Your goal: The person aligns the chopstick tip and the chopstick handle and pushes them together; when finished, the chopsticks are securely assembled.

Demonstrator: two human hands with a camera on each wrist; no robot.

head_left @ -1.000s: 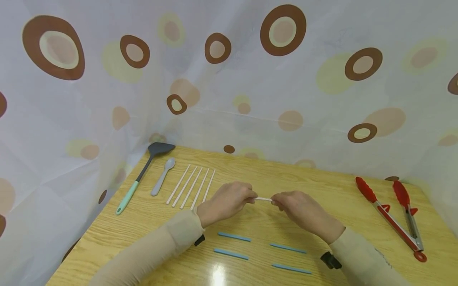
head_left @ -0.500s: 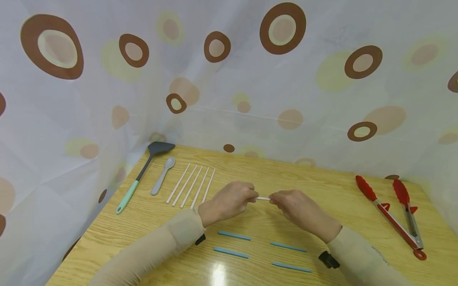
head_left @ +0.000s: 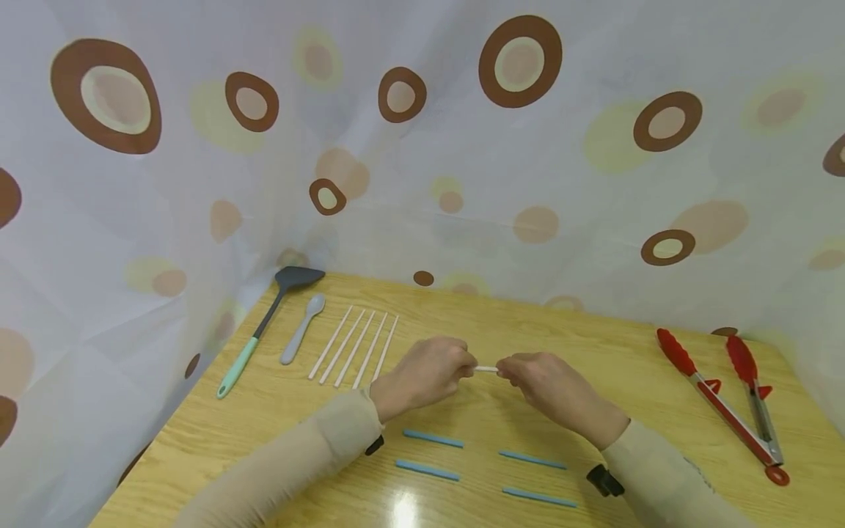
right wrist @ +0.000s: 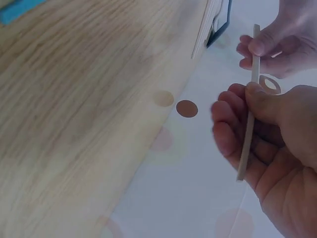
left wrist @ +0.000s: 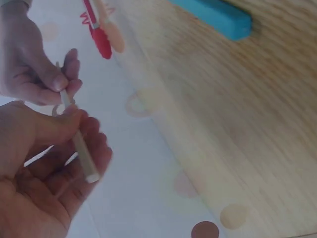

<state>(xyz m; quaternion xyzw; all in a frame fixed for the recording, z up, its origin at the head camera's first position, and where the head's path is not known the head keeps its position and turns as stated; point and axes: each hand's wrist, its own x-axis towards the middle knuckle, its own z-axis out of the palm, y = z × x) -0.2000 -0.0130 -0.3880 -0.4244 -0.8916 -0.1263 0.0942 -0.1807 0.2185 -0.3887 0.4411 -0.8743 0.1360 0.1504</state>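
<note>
In the head view, a thin white stick (head_left: 486, 369) spans the small gap between my two hands, held above the middle of the table. My left hand (head_left: 429, 372) pinches it between thumb and fingers on the left. On the right, my right hand (head_left: 553, 389) pinches it the same way. One end of the stick (left wrist: 87, 161) sticks out past the left thumb across the fingers in the left wrist view. The right wrist view shows the other end of the stick (right wrist: 244, 153) lying across the right fingers, with a slight bend along its length.
Several white sticks (head_left: 356, 348) lie in a row at the left, beside a grey spoon (head_left: 303, 328) and a spatula (head_left: 267, 323) with a green handle. Blue sticks (head_left: 433, 438) lie nearer the front. Red-tipped tongs (head_left: 726, 411) lie spread at the right. A patterned sheet (head_left: 422, 161) hangs behind.
Both hands keep their pinch on the white stick and have come very slightly closer together. The head view has shifted a little; the things on the table have stayed put.
</note>
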